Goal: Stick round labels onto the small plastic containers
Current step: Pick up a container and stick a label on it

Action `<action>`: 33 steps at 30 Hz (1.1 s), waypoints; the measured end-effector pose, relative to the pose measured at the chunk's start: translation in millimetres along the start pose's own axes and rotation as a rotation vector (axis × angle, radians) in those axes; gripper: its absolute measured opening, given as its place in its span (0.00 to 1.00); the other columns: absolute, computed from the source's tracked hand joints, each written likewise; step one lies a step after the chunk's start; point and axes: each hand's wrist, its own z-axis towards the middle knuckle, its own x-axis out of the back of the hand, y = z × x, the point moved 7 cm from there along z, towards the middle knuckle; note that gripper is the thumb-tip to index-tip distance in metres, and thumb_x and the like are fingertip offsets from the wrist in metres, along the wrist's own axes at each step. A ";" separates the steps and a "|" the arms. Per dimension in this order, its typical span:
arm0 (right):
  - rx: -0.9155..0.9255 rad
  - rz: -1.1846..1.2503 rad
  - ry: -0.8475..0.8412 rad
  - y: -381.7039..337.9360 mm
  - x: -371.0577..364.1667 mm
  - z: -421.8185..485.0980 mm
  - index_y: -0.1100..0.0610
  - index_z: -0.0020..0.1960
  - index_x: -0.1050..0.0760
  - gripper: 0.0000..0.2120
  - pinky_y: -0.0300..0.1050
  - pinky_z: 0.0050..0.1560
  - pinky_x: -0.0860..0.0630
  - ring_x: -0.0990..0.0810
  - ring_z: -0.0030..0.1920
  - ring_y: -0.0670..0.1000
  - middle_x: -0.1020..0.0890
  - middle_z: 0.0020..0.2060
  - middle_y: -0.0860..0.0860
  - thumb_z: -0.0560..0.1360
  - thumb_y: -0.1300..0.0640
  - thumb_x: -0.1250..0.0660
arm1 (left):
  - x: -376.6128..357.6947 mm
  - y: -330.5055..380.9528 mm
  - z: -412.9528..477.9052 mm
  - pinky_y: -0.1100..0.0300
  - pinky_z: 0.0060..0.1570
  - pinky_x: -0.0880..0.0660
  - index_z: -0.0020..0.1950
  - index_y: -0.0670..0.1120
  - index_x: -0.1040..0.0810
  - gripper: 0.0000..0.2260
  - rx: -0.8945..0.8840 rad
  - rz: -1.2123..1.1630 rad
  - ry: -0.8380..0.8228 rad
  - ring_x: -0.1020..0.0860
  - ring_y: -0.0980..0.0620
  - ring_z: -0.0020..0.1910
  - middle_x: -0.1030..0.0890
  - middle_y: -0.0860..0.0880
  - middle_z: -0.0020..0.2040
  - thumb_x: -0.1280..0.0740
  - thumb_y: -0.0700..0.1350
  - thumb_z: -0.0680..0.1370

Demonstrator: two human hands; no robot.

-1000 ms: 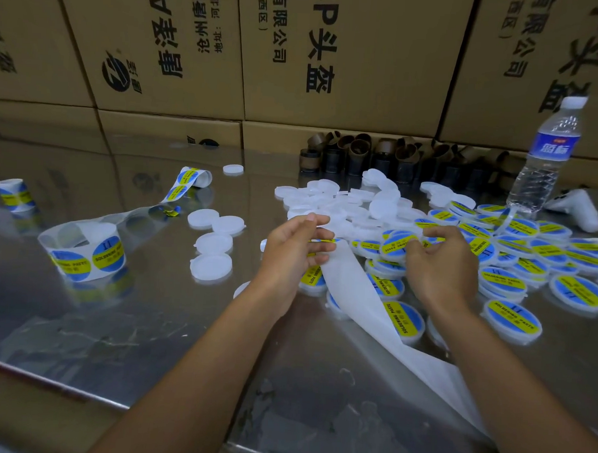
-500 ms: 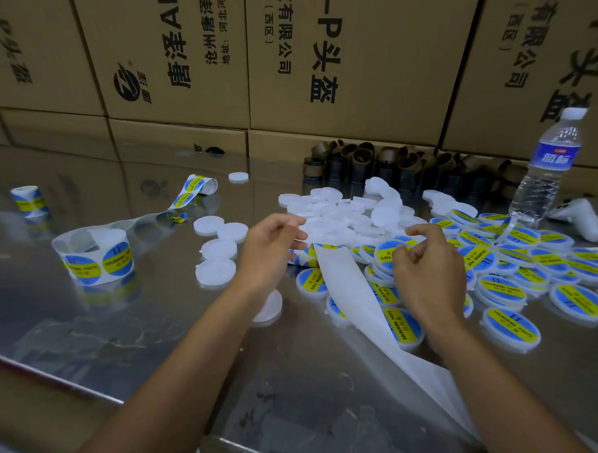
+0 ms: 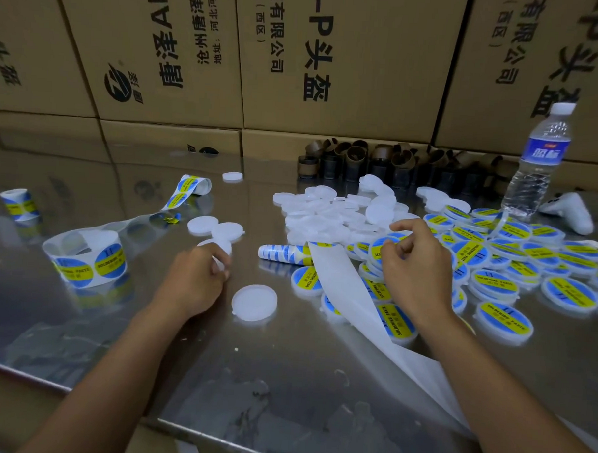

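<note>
My left hand [image 3: 194, 278] curls its fingers round a plain white plastic container [image 3: 223, 252] left of centre. A second plain container [image 3: 254, 301] lies just to its right. My right hand [image 3: 417, 265] pinches a blue and yellow round label [image 3: 379, 248] over the labelled containers. Between my hands a label roll [image 3: 282, 253] lies on its side, and its white backing strip [image 3: 349, 297] trails toward the lower right. A heap of plain containers [image 3: 336, 210] sits behind it. Several labelled containers [image 3: 535, 267] spread to the right.
A bigger label roll [image 3: 83, 259] stands at the left, a small one [image 3: 17, 203] at the far left. A water bottle [image 3: 540, 161] and a white object [image 3: 569, 210] are at the back right. Brown cardboard cores [image 3: 379, 161] line the cardboard boxes [image 3: 332, 56]. The steel table edge [image 3: 61, 389] runs near me.
My left hand let go of the label roll, moved left and took hold of a plain white container. The roll now lies on the table. My right hand stayed over the labelled containers.
</note>
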 end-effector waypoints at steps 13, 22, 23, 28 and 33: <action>0.055 0.360 -0.222 -28.5 -18.7 -17.1 0.50 0.51 0.23 0.08 0.32 0.48 0.31 0.23 0.48 0.48 0.20 0.37 0.45 0.74 0.60 0.33 | 0.0 69.1 -9.6 0.68 0.40 0.23 0.49 0.46 0.20 0.07 0.000 -1.161 -0.222 0.20 0.60 0.38 0.16 0.54 0.39 0.38 0.39 0.79; 0.026 0.516 -0.383 -34.3 -33.8 -19.2 0.48 0.50 0.21 0.08 0.33 0.48 0.25 0.20 0.47 0.40 0.17 0.44 0.46 0.74 0.59 0.32 | -39.3 123.1 -17.6 0.55 0.56 0.24 0.51 0.41 0.21 0.11 0.103 -1.585 -0.488 0.19 0.47 0.48 0.16 0.42 0.46 0.35 0.42 0.70; -0.006 0.548 -0.362 -32.1 -31.7 -17.1 0.46 0.48 0.21 0.08 0.32 0.45 0.25 0.20 0.44 0.39 0.16 0.41 0.44 0.74 0.59 0.32 | -40.9 123.9 -15.4 0.56 0.55 0.23 0.51 0.41 0.21 0.09 0.110 -1.600 -0.477 0.19 0.48 0.48 0.16 0.43 0.45 0.36 0.41 0.73; -0.153 0.693 -0.368 -25.9 -33.8 -16.3 0.50 0.45 0.21 0.03 0.39 0.42 0.22 0.17 0.40 0.44 0.15 0.37 0.47 0.74 0.57 0.32 | -46.8 133.2 -10.8 0.60 0.47 0.20 0.50 0.40 0.21 0.12 0.100 -1.606 -0.451 0.18 0.51 0.46 0.16 0.45 0.45 0.37 0.47 0.76; -0.194 0.717 -0.401 -28.1 -39.9 -20.4 0.55 0.46 0.22 0.03 0.34 0.39 0.24 0.17 0.37 0.44 0.15 0.35 0.49 0.73 0.57 0.30 | -58.1 137.0 -17.3 0.61 0.45 0.21 0.55 0.44 0.22 0.09 0.043 -1.576 -0.465 0.18 0.47 0.47 0.17 0.42 0.49 0.36 0.45 0.76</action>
